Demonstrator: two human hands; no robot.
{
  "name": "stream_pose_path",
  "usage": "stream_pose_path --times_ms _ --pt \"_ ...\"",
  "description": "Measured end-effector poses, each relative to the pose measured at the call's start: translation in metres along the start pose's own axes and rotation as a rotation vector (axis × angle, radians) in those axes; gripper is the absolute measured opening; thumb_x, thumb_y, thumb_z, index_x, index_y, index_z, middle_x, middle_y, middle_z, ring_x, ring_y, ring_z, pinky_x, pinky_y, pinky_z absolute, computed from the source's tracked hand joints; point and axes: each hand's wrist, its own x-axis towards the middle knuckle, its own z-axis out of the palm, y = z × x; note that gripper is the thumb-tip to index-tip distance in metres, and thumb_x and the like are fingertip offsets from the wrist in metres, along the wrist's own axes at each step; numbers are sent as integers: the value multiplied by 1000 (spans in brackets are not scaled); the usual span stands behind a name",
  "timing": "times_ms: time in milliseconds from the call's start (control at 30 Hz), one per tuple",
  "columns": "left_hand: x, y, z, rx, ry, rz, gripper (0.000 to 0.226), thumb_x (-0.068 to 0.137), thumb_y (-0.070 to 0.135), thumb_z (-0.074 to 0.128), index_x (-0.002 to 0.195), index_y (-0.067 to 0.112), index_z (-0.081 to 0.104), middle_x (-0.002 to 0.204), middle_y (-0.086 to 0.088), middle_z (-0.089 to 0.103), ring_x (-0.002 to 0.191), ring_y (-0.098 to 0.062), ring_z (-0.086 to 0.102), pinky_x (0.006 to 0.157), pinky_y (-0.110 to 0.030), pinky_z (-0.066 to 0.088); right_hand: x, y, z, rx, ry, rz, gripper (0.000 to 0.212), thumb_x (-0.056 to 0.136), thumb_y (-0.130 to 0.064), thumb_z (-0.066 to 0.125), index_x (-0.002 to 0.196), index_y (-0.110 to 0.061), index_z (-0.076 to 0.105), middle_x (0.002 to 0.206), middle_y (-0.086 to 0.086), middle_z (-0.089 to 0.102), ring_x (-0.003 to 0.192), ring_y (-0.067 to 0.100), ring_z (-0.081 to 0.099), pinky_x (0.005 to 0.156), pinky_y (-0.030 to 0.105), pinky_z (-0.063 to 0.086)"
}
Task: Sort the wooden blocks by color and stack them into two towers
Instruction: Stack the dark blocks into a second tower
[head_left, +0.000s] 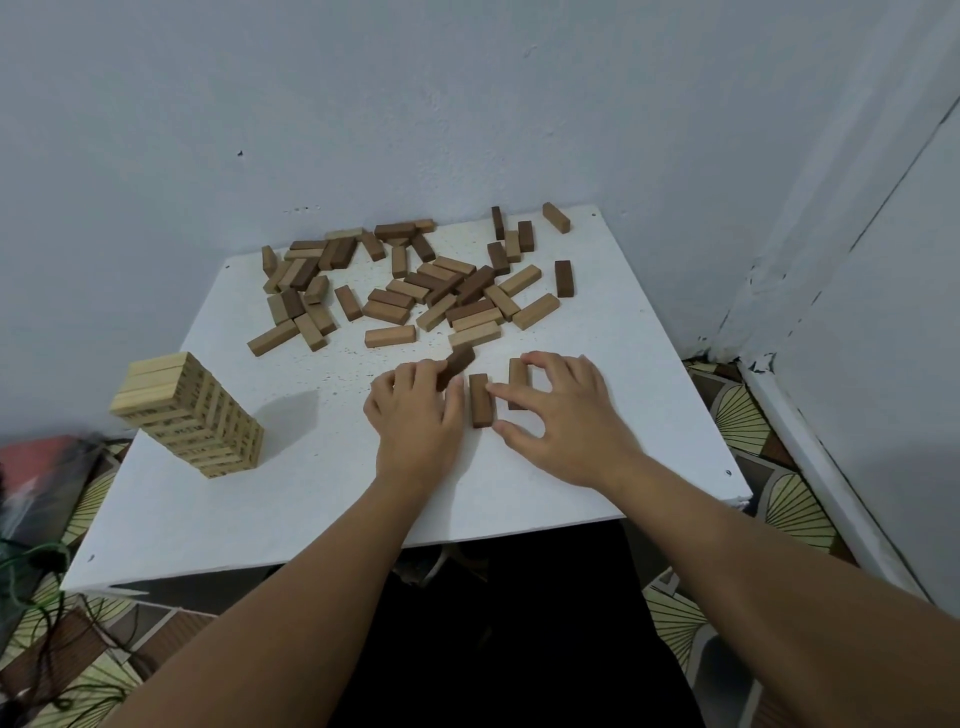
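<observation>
A pile of loose wooden blocks, light and dark brown mixed, covers the far half of the white table. A tower of light blocks stands at the table's left edge. My left hand pinches a dark brown block and holds it tilted just above the table. A second dark block lies flat between my hands. My right hand pinches a third brown block lying beside it, fingers over its far end and thumb at its near end.
The table stands in a corner, with a pale wall behind and to the right. Patterned floor shows around it. Green cables and dark clutter lie on the floor at the left.
</observation>
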Motion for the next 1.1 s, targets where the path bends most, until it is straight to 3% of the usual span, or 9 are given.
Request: stream_pose_path --times_ms 167,300,367,500,600,767,867,967,1100 --pt "0 1 -9 -15 36 -145 13 104 30 51 104 24 63 109 8 61 120 -24 39 97 -37 22 0 0 -1 24 27 14 49 92 -64 57 139 -48 56 146 -6 44 134 18 34 119 43 23" --pt "-1 -3 -20 70 -59 -208 21 99 48 59 93 31 69 122 5 47 128 -27 33 109 -44 21 0 -1 -4 31 19 45 68 93 -60 53 155 -39 35 149 -7 44 138 15 30 122 44 19" --pt "-3 -5 -25 25 -95 -144 18 96 50 64 98 33 69 120 8 43 125 -22 34 107 -43 25 1 -1 -5 61 25 77 68 93 -54 54 155 -31 36 145 -9 48 135 17 34 119 41 23" --pt "-8 -7 -33 -244 -300 31 33 98 38 68 130 32 68 106 11 62 100 -9 56 91 -29 46 0 2 -4 84 26 26 57 92 -48 59 146 -32 51 131 -14 58 122 16 39 115 38 27" --pt "-7 -8 -40 -320 -403 49 35 92 36 78 126 32 72 97 13 70 91 -4 62 78 -10 42 1 3 -3 140 40 25 56 91 -49 63 144 -35 53 129 -16 61 119 15 41 112 37 29" --pt "18 -10 -52 -227 -509 25 71 68 51 93 128 40 58 106 12 63 97 -6 58 80 -22 44 2 5 -6 241 -10 86 70 88 -55 68 151 -35 47 129 -22 58 123 13 41 111 34 28" --pt "32 -13 -52 -87 -535 17 103 57 67 93 146 41 48 115 15 54 111 -11 51 95 -35 45 6 8 -15 287 -105 127 74 88 -47 69 155 -36 40 128 -24 53 127 14 39 115 40 29" --pt "37 -9 -47 -74 -572 64 92 59 62 94 141 38 59 114 11 55 103 -7 53 90 -31 45 19 13 -38 325 -326 162 79 88 -43 72 157 -43 32 129 -23 51 130 15 36 116 41 28" --pt "40 -2 -41 -118 -565 85 81 60 53 97 133 36 67 110 10 58 93 -4 55 77 -23 40 50 18 -54 267 -511 107 76 81 -44 82 148 -46 46 119 -20 54 118 10 46 109 42 42"
